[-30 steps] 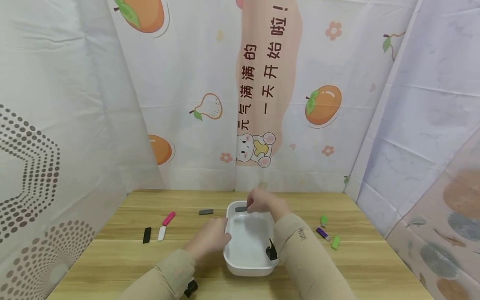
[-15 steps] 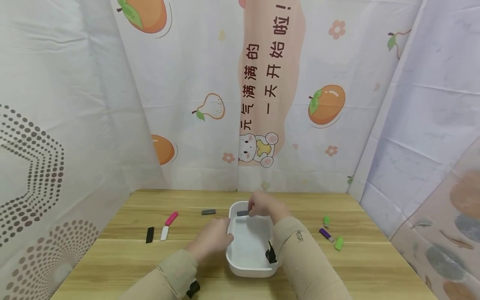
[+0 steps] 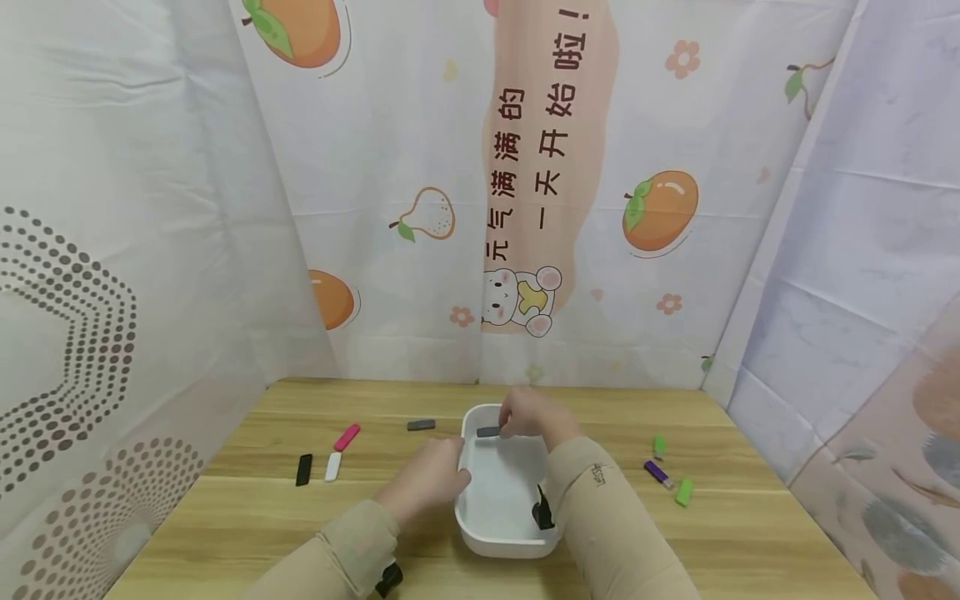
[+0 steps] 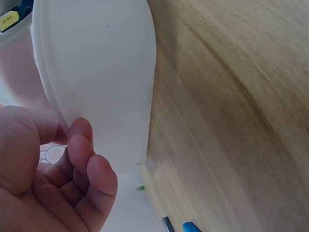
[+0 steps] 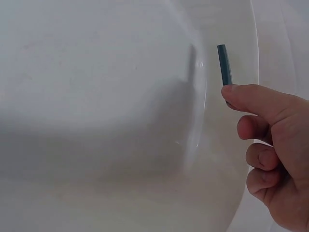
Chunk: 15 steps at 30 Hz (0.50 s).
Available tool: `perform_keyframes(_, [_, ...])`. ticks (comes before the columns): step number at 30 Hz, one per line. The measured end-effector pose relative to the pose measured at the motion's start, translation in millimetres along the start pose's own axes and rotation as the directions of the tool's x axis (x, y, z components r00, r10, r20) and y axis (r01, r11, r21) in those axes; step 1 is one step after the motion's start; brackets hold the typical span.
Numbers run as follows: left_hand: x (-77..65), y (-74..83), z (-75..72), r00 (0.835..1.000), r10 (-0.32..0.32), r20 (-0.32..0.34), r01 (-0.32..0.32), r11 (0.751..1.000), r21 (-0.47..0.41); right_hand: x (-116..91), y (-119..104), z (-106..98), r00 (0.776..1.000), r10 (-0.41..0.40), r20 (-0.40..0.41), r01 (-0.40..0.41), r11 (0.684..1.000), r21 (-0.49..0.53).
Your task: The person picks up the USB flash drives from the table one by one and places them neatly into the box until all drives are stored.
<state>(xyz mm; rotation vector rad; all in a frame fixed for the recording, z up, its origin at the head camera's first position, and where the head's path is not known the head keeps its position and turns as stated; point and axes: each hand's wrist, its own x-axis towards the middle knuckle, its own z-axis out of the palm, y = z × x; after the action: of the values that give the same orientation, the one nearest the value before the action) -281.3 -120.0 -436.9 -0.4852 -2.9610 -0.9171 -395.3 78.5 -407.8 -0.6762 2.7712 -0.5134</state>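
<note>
Tub (image 3: 501, 492), gripped at one side by left fingers (image 4: 103, 175), apparently surrounds the grey stick (image 5: 223, 63) that right fingers (image 5: 248, 98) pinch.

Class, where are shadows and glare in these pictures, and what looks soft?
Right wrist: a broad shadow crosses the white box, a thinner one lies near the small stick, and tiny glints dot the box's inner curve; left wrist: grain on the wooden tabletop looks soft; head: printed curtain fairly evenly lit.

One tub (image 3: 506, 547), seemingly eight flash drives (image 3: 656, 472)
</note>
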Motion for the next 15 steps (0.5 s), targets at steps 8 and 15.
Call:
perform_keyframes(8, [-1.5, -0.4, 0.6, 1.0, 0.008, 0.012, -0.008, 0.999, -0.035, 3, -1, 2, 1.0, -0.009, -0.002, 0.009, 0.998, -0.065])
perform_keyframes(15, [-1.4, -1.3, 0.9, 1.0, 0.004, 0.007, -0.003, 0.999, -0.041, 6, 3, 11, 0.999, -0.035, -0.007, 0.034, 0.996, -0.084])
